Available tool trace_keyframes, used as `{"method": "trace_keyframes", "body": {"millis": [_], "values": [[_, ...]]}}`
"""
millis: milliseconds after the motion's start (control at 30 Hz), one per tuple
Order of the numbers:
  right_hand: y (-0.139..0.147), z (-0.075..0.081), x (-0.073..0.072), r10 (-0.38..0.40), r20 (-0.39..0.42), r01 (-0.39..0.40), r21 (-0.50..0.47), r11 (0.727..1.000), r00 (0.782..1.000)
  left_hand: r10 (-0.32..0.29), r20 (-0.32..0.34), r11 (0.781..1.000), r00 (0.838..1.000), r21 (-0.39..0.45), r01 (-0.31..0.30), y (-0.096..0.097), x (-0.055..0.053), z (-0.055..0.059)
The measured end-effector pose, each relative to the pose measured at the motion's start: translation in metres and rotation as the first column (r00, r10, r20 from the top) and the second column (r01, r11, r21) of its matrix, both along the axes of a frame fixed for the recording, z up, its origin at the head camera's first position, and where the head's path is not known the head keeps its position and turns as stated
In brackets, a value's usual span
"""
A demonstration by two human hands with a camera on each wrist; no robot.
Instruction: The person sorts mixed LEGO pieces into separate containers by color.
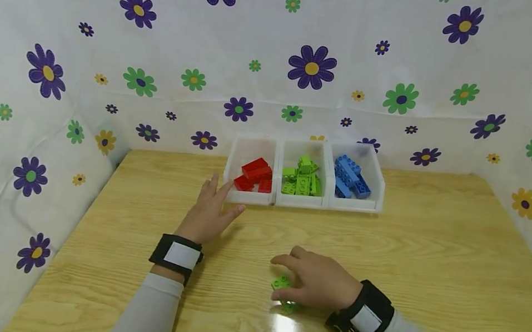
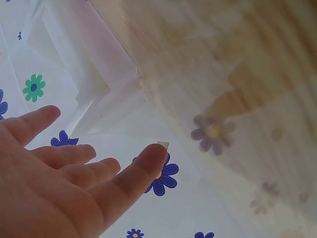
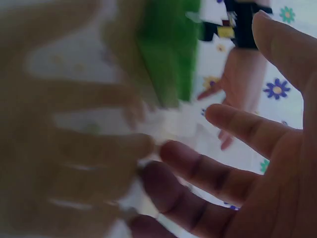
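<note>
My right hand hovers over a light green toy brick on the table, its thumb across the brick in the head view. Part of the green is hidden under the thumb, and whether it is one brick or two I cannot tell. In the right wrist view the green brick is blurred and stands apart from the spread fingers of the right hand. At the front left corner of the red-brick bin, my left hand reaches out with extended fingers and holds nothing.
Three white bins stand side by side at the back of the table. They hold red bricks, green bricks and blue bricks. A flowered cloth hangs behind and on both sides.
</note>
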State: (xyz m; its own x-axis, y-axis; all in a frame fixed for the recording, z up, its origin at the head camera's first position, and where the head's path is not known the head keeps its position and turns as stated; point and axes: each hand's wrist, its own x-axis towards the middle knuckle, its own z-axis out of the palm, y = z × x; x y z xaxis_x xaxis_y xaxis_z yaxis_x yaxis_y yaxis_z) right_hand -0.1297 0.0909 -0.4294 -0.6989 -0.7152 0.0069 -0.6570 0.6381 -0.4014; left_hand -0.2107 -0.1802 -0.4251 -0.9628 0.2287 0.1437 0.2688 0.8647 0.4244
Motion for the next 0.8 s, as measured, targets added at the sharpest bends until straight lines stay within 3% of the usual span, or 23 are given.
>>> {"method": "trace_keyframes", "body": {"millis": [133, 267, 500, 667, 800], "values": [[-0.004, -0.004, 0.006, 0.035, -0.018, -0.035, 0.023, 0.999, 0.999, 0.005, 0.002, 1.000, 1.000, -0.008, -0.005, 0.000, 0.001, 0.000], [-0.005, -0.004, 0.009, 0.059, 0.022, -0.059, -0.005, 0.998, 0.998, 0.001, 0.001, 1.000, 1.000, -0.006, -0.001, 0.000, 0.001, 0.000], [-0.005, -0.001, 0.009, 0.057, 0.042, -0.056, -0.014, 0.998, 0.997, 0.001, 0.014, 1.000, 1.000, -0.007, -0.001, -0.001, 0.000, -0.001], [0.001, -0.003, 0.005, 0.039, 0.035, -0.038, -0.025, 0.999, 0.999, 0.004, 0.020, 1.000, 1.000, -0.004, -0.004, -0.001, 0.001, -0.001], [0.011, -0.001, -0.008, -0.001, 0.060, 0.006, -0.092, 0.996, 0.998, -0.004, 0.019, 1.000, 1.000, 0.007, 0.003, 0.000, 0.000, 0.000]]}}
